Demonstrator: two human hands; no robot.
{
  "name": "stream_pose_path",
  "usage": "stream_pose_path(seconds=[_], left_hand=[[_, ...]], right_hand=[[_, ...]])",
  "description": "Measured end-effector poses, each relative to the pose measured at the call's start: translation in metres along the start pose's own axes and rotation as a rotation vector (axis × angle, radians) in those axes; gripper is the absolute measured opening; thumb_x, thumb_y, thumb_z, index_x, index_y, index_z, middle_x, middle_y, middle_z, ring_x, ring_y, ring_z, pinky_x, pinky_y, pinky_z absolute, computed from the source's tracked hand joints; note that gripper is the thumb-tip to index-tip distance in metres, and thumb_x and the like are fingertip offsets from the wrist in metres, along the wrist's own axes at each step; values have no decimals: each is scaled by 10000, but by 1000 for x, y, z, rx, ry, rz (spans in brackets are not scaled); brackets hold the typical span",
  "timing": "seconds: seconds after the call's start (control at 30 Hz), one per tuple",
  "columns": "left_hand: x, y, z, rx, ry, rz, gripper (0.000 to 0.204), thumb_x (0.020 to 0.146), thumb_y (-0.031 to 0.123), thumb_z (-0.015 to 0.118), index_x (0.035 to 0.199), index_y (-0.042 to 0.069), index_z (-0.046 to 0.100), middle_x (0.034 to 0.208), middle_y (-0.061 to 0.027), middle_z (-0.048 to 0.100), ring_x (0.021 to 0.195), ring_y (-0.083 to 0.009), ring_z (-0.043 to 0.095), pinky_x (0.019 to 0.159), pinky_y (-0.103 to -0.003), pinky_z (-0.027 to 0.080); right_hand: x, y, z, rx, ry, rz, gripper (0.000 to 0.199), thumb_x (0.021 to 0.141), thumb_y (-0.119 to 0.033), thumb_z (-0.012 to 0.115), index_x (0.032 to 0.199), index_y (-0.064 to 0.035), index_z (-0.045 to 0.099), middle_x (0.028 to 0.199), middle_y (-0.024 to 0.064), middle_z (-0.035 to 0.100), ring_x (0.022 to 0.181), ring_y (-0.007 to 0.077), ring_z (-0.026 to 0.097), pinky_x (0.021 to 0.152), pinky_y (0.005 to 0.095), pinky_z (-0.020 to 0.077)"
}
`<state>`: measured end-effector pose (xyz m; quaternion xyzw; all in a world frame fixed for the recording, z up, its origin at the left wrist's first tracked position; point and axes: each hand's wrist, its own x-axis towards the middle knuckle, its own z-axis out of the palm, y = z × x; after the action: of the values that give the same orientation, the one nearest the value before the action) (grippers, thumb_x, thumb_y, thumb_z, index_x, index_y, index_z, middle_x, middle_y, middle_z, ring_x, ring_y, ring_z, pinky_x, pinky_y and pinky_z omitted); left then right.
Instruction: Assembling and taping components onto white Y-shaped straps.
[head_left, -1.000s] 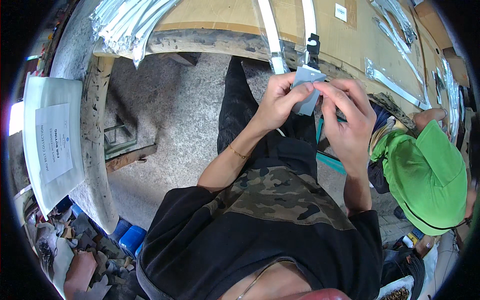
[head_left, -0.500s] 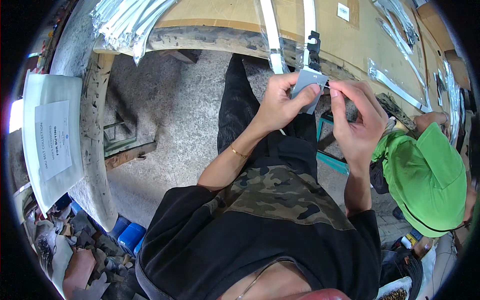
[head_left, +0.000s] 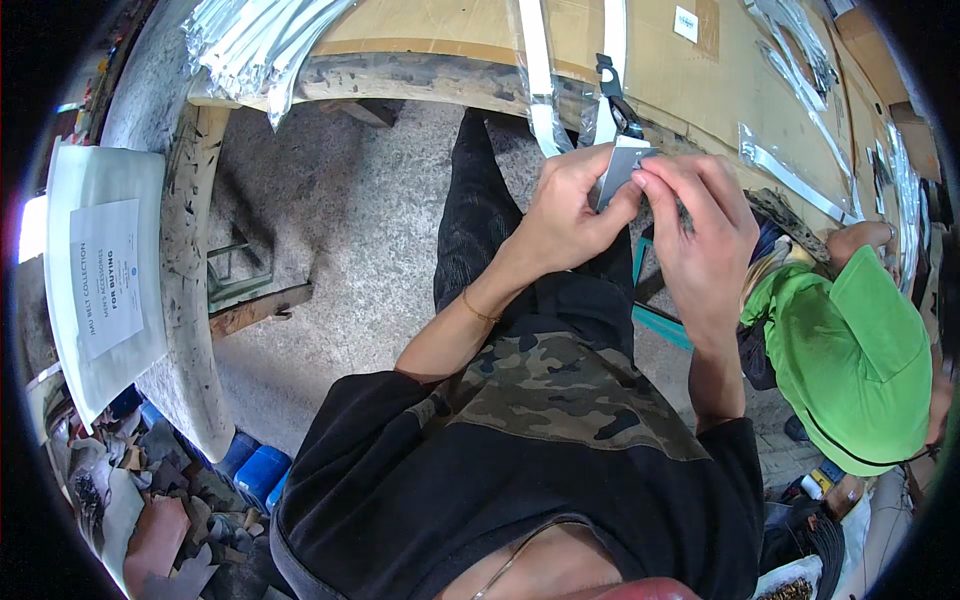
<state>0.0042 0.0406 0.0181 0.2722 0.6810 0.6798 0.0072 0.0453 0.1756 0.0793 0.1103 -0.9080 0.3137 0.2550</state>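
Note:
My left hand (head_left: 570, 205) grips a small grey card tag (head_left: 618, 180) between thumb and fingers, above my lap. The tag is tilted, so a pale edge shows. My right hand (head_left: 708, 225) is closed in a pinch at the tag's upper right corner; what its fingertips hold is too small and hidden to make out. Just beyond the tag is a black plastic hanger hook (head_left: 620, 108), lying over a white belt (head_left: 614, 40) in clear wrapping. A second wrapped white belt (head_left: 538, 60) lies to its left, its near end hanging over the table edge.
The cardboard-covered table (head_left: 430, 25) has a rough wooden edge. A bundle of wrapped white strips (head_left: 262, 45) lies far left, more belts (head_left: 795, 180) on the right. A person in a green top (head_left: 860, 370) is close at right. A white package (head_left: 105, 270) stands left, near scraps (head_left: 165, 530).
My right hand has moved left, onto the tag's corner. The tag has turned more edge-on, and the black hook has tilted, its top swinging left.

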Motion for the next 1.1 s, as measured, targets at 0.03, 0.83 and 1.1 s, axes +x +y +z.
stream_pose_path(seconds=[0.03,0.83,1.1], left_hand=[[0,1,0,0,1,0,176,848,51,600,995,-38,636,733,-37,628,639,-64,534,552,-239,445],[1,-7,3,-802,17,-440,268,948,233,554,922,-12,659,772,-44,643,699,-81,588,629,-217,460],[0,-11,6,-854,-21,-495,274,941,261,558,924,3,645,822,-73,635,704,-135,605,620,-264,484]], right_hand=[[0,-1,1,-36,11,-19,126,763,5,703,873,-25,650,787,79,592,714,247,578,615,342,470],[8,29,0,304,-181,23,87,821,-13,652,907,-17,641,860,86,588,681,190,613,605,284,481],[13,32,-5,337,-296,-10,99,827,7,636,925,-7,640,854,84,583,630,165,615,582,270,483]])
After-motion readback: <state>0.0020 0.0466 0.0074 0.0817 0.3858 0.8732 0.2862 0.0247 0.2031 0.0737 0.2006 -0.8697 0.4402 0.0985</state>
